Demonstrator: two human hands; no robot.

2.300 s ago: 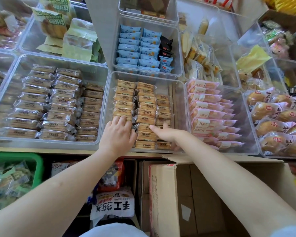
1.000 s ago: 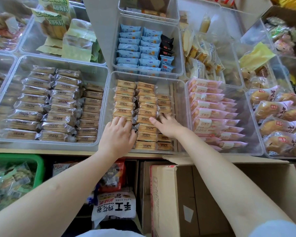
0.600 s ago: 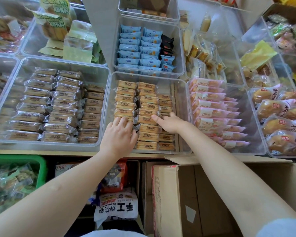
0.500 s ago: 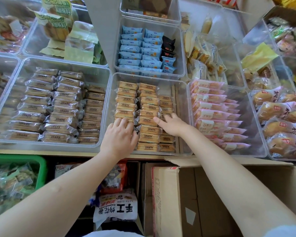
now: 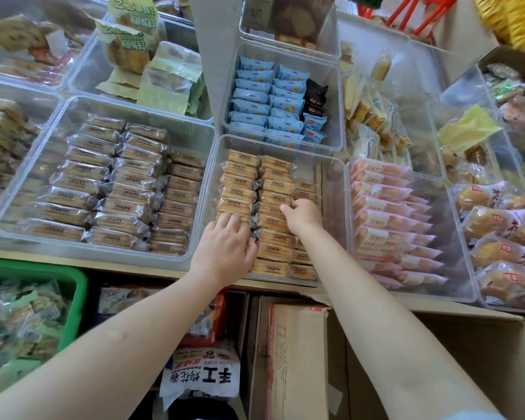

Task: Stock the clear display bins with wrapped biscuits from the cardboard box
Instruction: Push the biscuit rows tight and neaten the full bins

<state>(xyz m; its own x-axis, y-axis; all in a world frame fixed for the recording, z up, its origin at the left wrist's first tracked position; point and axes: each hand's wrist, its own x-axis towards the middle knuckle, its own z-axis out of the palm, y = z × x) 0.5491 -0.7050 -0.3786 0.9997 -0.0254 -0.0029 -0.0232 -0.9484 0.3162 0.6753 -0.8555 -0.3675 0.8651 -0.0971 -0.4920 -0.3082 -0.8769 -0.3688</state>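
Note:
The centre clear bin (image 5: 331, 189) holds tan wrapped biscuits (image 5: 243, 174) in three rows. My left hand (image 5: 225, 247) rests on the near end of the left row, its fingers lying over the packets. My right hand (image 5: 304, 216) sits farther in. Its bent fingertips press down at the seam between the middle and right rows. Neither hand lifts a packet. The open cardboard box (image 5: 297, 359) stands below the shelf edge under my right forearm. Its inside is hidden.
A wide bin of brown wrapped biscuits (image 5: 109, 189) lies to the left, and a bin of pink packets (image 5: 385, 225) to the right. Blue packets (image 5: 264, 104) fill the bin behind. A green basket (image 5: 73, 286) and a printed white bag (image 5: 203, 377) sit below the shelf.
My right hand has slid farther into the centre bin along the middle row and its fingers have bent. My left hand has stayed on the left row.

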